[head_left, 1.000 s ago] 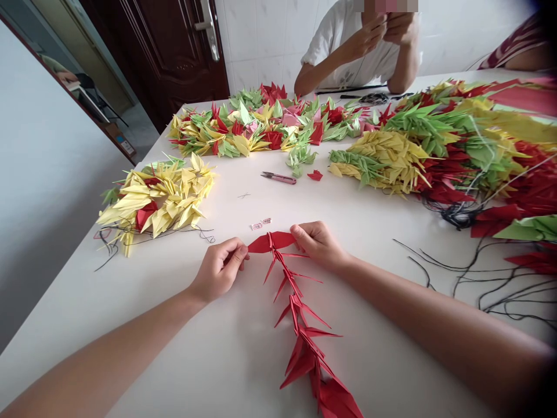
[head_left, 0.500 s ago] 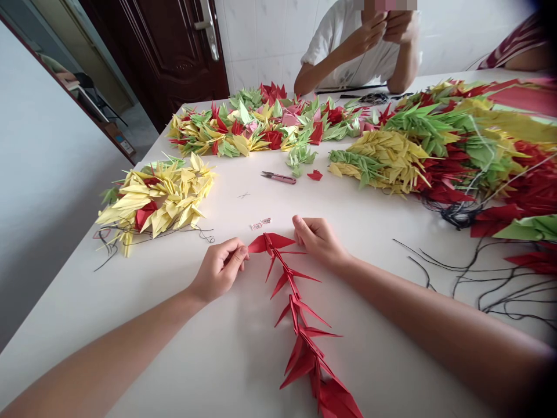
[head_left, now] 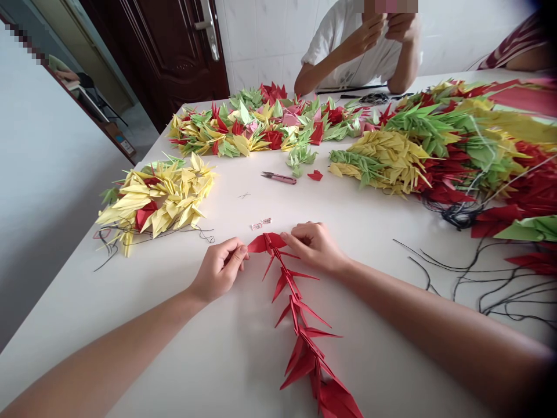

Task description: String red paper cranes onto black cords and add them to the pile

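The right hand (head_left: 317, 247) has been moved inward since a moment earlier, its thumb set at the right wing (head_left: 275, 238) topping the red paper chain (head_left: 301, 368), any grip by its fingers impossible to tell, while the chain's left wing (head_left: 258, 244) is pinched by the left hand (head_left: 221, 267), the chain being laid along the table (head_left: 209, 366).

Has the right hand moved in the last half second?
Yes, slightly. Judged against the small printed labels, the right hand has its thumb tip farther left and nearer the wearer, now at the red paper wing.
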A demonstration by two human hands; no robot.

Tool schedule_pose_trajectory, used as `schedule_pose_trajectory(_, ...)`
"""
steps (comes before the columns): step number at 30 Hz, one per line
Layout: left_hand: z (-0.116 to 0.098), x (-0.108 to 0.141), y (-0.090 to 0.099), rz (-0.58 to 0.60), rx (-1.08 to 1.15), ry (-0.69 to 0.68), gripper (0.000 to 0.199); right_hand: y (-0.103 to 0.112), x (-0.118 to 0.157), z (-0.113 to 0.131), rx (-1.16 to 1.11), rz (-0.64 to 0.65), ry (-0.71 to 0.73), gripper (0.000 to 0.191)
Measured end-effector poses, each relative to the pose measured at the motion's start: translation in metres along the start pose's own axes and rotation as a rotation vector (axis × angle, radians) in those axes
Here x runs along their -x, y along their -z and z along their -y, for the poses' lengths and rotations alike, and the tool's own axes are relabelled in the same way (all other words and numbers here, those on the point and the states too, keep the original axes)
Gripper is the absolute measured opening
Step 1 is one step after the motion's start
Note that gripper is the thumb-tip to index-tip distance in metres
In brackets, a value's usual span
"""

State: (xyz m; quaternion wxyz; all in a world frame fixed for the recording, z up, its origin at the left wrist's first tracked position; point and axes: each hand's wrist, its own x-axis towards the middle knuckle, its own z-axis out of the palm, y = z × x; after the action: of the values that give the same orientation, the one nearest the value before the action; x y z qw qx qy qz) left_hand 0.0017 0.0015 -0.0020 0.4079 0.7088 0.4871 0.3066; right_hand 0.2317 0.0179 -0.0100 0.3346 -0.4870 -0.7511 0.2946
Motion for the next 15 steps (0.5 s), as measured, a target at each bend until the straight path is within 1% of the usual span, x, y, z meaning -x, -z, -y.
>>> schedule_pose_trajectory(3,-0.0007,-0.0008,0.0000,-0.012,-0.006,0.004,0.035,-0.0003,-0.0005,-0.0003,-0.045,-0.026,-0.038,0.047)
schedule_pose_trajectory(5,-0.0010,-0.0011,-0.0001,-0.020,-0.009,0.009,0.035,0.0003,-0.0010,-0.0011,-0.072,-0.019,-0.048,0.046)
schedule_pose_trajectory(11,-0.0024,-0.0010,-0.0003,-0.036,-0.010,0.031,0.035,0.0018,-0.0024,-0.0042,-0.076,0.011,0.039,0.044)
schedule_pose_trajectory(15,-0.0044,-0.0007,-0.0002,-0.039,0.000,0.038,0.035,0.0012,-0.0023,-0.0042,-0.057,-0.004,0.043,0.045)
